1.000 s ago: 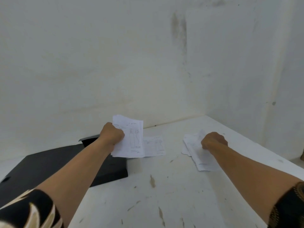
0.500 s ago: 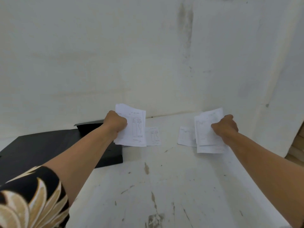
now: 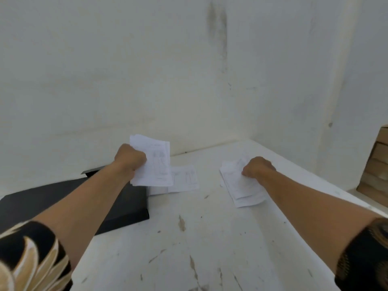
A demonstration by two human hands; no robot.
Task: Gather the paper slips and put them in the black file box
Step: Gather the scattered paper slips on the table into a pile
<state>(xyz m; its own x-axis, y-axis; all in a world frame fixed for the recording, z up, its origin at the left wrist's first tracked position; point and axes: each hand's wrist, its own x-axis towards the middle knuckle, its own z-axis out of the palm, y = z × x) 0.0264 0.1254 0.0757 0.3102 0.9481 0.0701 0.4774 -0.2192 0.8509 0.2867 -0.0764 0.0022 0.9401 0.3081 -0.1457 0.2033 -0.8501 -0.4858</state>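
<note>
**Paper slips in both fists, black file box at left**

Paper slips are split between two hands above a scuffed white tabletop [image 3: 210,248], whose paint is chipped with brown marks nearest the camera. Patterned black-and-gold sleeves [image 3: 31,255] frame the lower corners. The black file box [image 3: 117,204] lies flat on the left of the tabletop, partly hidden under the left forearm. Farther out, the left hand [image 3: 130,158] is clenched on a raised stack of slips [image 3: 154,164], held upright over the box's far right corner. Just behind that stack, loose slips [image 3: 184,178] lie flat on the tabletop beside the box. On the right, the right hand [image 3: 257,166] has its fingers closed on a second bundle of slips [image 3: 241,190], which sits low against the surface; whether it touches cannot be told. Beyond, stained white walls [image 3: 147,70] meet in a corner, and stacked brown cartons [image 3: 375,164] show at the far right edge.
</note>
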